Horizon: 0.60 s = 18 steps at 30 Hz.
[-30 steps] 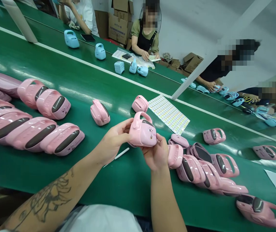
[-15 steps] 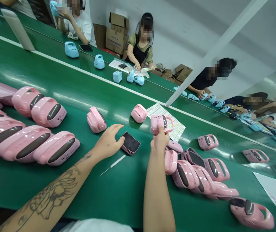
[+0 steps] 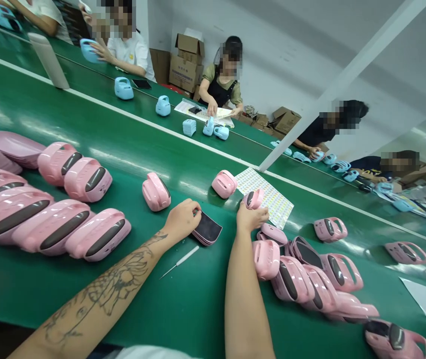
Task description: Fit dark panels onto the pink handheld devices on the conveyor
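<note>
My right hand (image 3: 249, 217) grips a small pink plastic housing with a dark window (image 3: 254, 198) over the green table. My left hand (image 3: 183, 218) has its fingers drawn together at the upper left corner of a stack of dark panels with pink edges (image 3: 209, 230); whether they pinch a panel is hidden. Below that stack lies a thin white-handled tool (image 3: 186, 256) with a fine metal tip. Beyond my hands stand a pink housing (image 3: 156, 192) and another pink housing (image 3: 224, 184). Behind the held piece lies a sheet of small stickers (image 3: 267, 195).
Rows of pink housings with dark windows (image 3: 98, 234) fill the left side. More pink housings (image 3: 291, 279) crowd beside my right forearm. A white post (image 3: 295, 129) rises from the line's middle. Across it, several co-workers handle blue housings (image 3: 123, 89).
My left hand's spread fingers have closed together at the panel stack. The housing in my right hand has turned, its handle no longer pointing right. The whole view has shifted slightly.
</note>
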Each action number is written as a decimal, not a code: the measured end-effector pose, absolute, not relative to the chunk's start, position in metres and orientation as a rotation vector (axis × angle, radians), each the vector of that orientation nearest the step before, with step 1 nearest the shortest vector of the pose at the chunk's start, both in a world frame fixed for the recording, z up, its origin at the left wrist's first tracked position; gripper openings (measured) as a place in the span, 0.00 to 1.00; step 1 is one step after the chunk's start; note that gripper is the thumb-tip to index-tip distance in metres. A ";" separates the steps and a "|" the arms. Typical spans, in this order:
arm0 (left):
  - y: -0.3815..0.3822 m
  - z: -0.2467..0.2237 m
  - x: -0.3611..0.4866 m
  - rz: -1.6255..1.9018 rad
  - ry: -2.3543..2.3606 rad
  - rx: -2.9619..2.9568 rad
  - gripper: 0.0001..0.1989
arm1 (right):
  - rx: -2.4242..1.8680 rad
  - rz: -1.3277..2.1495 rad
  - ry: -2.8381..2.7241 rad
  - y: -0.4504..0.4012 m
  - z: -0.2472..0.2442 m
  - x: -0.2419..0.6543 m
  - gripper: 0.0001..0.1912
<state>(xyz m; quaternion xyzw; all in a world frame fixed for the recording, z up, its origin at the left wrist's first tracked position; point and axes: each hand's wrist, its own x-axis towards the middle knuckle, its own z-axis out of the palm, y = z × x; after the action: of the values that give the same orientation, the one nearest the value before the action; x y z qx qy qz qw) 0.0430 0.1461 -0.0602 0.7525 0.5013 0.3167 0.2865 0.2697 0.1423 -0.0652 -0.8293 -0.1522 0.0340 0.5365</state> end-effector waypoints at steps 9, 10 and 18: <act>0.144 -0.036 0.041 1.089 1.298 1.748 0.06 | -1.511 0.662 -0.752 0.096 -0.034 0.252 0.26; 0.147 -0.029 0.041 1.100 1.302 1.694 0.07 | -1.431 0.787 -0.778 0.097 -0.032 0.249 0.28; 0.182 0.032 0.077 1.108 1.293 1.572 0.12 | -0.789 1.405 -0.702 0.111 -0.013 0.220 0.43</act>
<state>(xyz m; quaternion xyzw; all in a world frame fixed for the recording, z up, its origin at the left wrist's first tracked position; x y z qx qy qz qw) 0.0772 0.1816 0.0318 0.6216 0.5114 0.4380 0.4003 0.2197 0.1111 -0.0125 -0.3458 -0.3076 0.6156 0.6379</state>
